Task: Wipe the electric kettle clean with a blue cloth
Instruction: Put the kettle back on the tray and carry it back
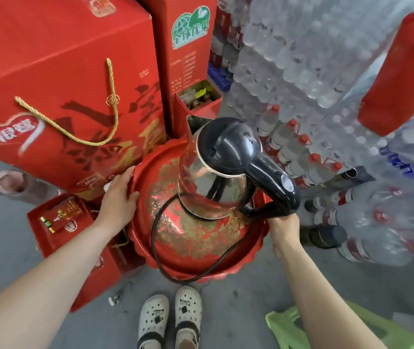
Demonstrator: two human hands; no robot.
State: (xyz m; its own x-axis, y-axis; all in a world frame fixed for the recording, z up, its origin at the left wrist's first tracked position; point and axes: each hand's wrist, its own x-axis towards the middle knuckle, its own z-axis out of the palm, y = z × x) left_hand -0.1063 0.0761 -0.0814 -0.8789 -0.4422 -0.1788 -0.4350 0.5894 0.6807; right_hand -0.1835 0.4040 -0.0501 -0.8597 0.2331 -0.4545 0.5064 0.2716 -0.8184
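A steel electric kettle (208,182) with a black lid and black handle (273,187) stands on a round red tray (200,250) with gold patterns. Its black cord (158,238) loops over the tray's front. My right hand (282,230) is closed around the lower end of the kettle's handle. My left hand (119,193) grips the tray's left rim, thumb over the edge. No blue cloth is in view.
Large red gift boxes (57,96) stand behind and to the left, with smaller red boxes (60,222) on the floor. Stacked packs of water bottles (314,59) and red-capped bottles (294,144) fill the right. A green stool (351,328) is at bottom right, my shoes (170,321) below the tray.
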